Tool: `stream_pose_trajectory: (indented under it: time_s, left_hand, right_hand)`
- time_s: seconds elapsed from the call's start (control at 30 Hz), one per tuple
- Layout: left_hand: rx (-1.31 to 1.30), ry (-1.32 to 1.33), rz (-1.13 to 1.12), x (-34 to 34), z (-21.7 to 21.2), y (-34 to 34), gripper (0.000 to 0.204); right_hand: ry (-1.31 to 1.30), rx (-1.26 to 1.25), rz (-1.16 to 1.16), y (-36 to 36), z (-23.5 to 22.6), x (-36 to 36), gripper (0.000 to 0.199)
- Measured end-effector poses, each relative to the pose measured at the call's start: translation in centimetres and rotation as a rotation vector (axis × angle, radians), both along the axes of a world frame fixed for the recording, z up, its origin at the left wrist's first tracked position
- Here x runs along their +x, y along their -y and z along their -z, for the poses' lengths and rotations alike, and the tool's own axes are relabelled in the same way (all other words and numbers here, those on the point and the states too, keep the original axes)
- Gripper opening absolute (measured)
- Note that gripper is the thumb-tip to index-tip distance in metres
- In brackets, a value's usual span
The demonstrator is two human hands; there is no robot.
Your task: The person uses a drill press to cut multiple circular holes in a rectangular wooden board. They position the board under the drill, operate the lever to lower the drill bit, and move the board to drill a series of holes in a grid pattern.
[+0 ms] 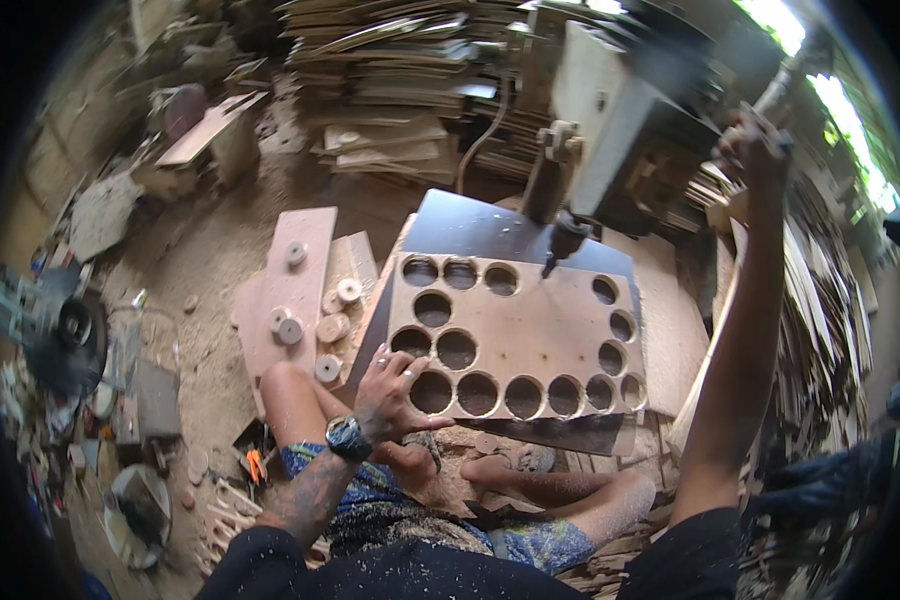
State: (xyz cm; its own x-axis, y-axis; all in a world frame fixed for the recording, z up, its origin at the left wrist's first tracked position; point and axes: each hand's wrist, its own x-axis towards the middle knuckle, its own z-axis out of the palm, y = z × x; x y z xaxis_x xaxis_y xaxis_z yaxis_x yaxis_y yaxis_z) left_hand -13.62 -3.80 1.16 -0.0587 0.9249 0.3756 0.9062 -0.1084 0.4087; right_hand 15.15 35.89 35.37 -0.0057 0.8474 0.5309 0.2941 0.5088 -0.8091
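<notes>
A wooden board (515,310) with several large round holes lies on a dark sheet (490,225) in front of me. My left hand (388,395), with rings and a wristwatch, grips the board's near left corner; its fingers lie over the top and the thumb along the front edge. Raised at the far right, my right hand (755,150) is closed round the lever (785,85) of a drill press (620,110). The drill chuck (570,235) and its bit (548,268) point down at the board's upper middle. Small dark marks dot the lower part of the board.
Round wooden discs (332,327) lie on planks (300,260) at the left. Stacked thin boards (380,60) stand behind, more wood strips (805,290) at the right. A fan (70,325) stands far left. My bent legs (570,490) are beneath the board's near side. Sawdust covers the floor.
</notes>
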Motion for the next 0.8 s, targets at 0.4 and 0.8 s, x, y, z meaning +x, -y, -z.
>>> stream_pose_trajectory:
  time_s: [0.4,0.8]
  left_hand:
    - [0.037,0.007,0.006,0.5,0.2,1.0,0.106]
    - [-0.018,0.042,-0.005,0.2,-0.7,0.4,0.097]
  right_hand:
    - [-0.168,0.225,0.273,12.2,11.0,1.7,0.037]
    - [-0.323,0.22,0.23,14.2,14.4,0.0,0.037]
